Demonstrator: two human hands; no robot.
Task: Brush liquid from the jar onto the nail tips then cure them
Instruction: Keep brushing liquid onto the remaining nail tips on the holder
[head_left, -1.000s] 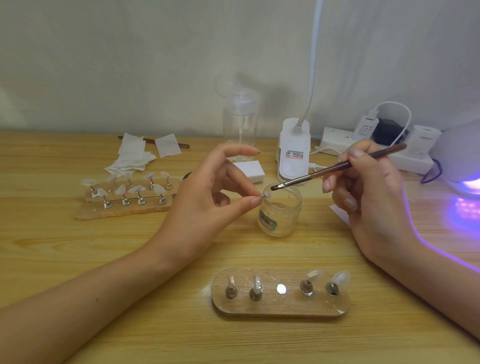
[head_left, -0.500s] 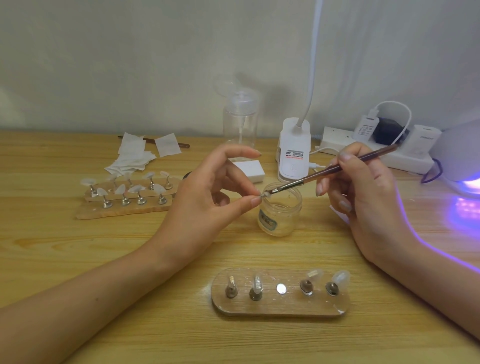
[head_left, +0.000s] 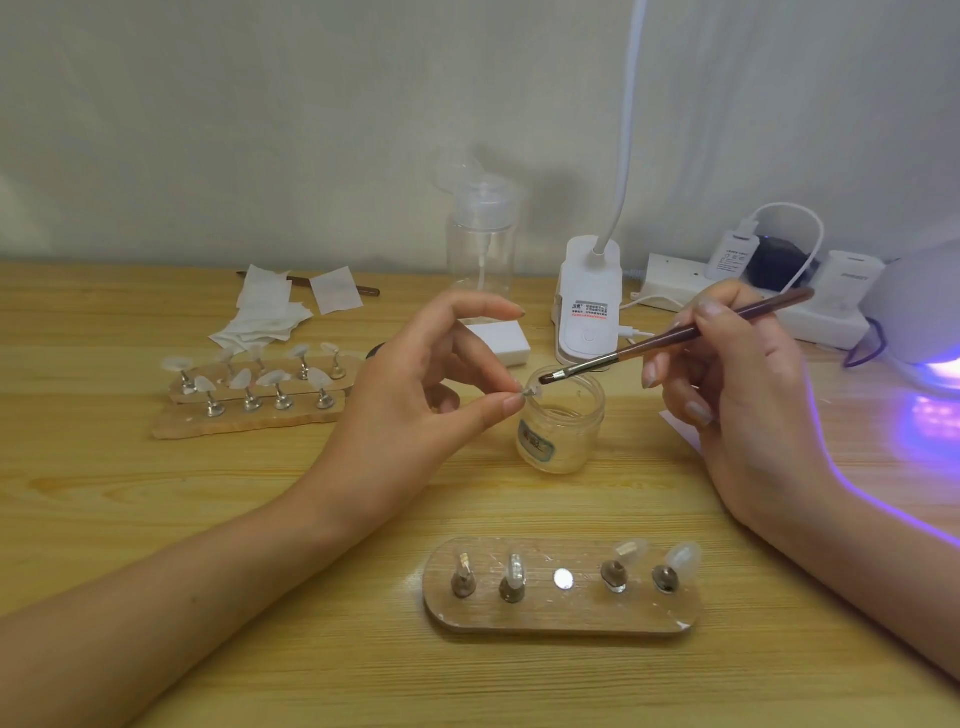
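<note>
My left hand (head_left: 415, 400) pinches a small clear nail tip (head_left: 530, 391) between thumb and fingers, just over the left rim of the open glass jar (head_left: 563, 426). My right hand (head_left: 737, 395) holds a brown-handled brush (head_left: 675, 338); its bristles touch the nail tip. In front lies a wooden oval holder (head_left: 561, 618) with several metal stands, some carrying clear tips; its middle spot shows only a bare metal disc. A second wooden holder (head_left: 249, 415) with several tips stands at the left. The curing lamp (head_left: 924, 322) glows purple at the right edge.
A clear pump bottle (head_left: 480, 244), a white desk-lamp base (head_left: 589, 306), a white block (head_left: 498, 340) and a power strip (head_left: 753, 291) with plugs line the back. White wipes (head_left: 270, 312) and another brush lie at the back left.
My right hand has moved left and down a little, bringing the brush bristles onto the nail tip. My left hand has stayed in place over the jar.
</note>
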